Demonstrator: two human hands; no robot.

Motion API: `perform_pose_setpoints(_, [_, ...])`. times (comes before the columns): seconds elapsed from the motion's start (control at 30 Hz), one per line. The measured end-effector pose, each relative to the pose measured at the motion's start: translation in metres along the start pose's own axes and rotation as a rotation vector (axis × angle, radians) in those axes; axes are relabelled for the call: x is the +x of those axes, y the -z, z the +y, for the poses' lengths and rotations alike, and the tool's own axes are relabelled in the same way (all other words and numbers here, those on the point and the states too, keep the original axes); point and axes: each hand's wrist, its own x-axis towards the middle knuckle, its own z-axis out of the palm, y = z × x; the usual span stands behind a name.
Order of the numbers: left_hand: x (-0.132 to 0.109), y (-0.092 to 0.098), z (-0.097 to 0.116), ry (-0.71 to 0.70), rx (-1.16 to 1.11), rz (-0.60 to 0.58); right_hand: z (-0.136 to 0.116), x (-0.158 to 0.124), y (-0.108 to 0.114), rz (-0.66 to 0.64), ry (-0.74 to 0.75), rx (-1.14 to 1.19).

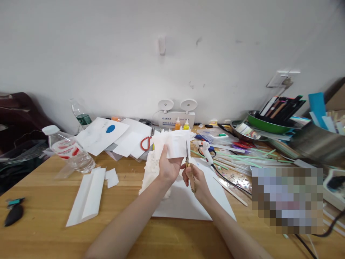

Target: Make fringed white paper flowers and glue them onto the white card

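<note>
My left hand (169, 166) grips a small piece of white paper (178, 144) from below, thumb in front. In my right hand (198, 180) is a pair of scissors (188, 154) with gold-coloured handles, its blades pointing up beside the paper's right edge. Whether the blades touch the paper I cannot tell. Beneath both hands lies a large white sheet (185, 205). A rough-edged white piece (151, 172) rests on its left part, partly hidden by my left forearm.
At the left are a folded white paper (87, 198), small paper scraps (112, 177) and a water bottle (71, 151). Red-handled scissors (146, 143) lie behind. A glue gun (206, 153), several thin sticks (242, 160) and a green bowl of markers (269, 122) are at the right.
</note>
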Motion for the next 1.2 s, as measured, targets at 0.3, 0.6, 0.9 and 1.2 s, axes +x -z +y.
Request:
perform_pose_setpoints(0.3, [-0.0028,-0.0004,-0.004,0.029,0.024,0.028,0.0012,0.0015,0.0018,0.035,0.019,-0.004])
perform_pose_setpoints(0.6, [-0.0044,-0.0019,-0.0054,0.042,0.009,0.012,0.0053,0.0031,0.0022,0.064,0.017,0.048])
perform_pose_setpoints(0.9, [-0.0056,-0.0032,-0.0049,0.033,-0.014,0.045,0.0056,0.0023,0.0025,0.079,-0.019,0.043])
perform_pose_setpoints(1.2, [-0.0065,-0.0041,-0.0045,0.034,-0.033,-0.001,0.0051,0.001,0.0036,0.105,-0.034,-0.038])
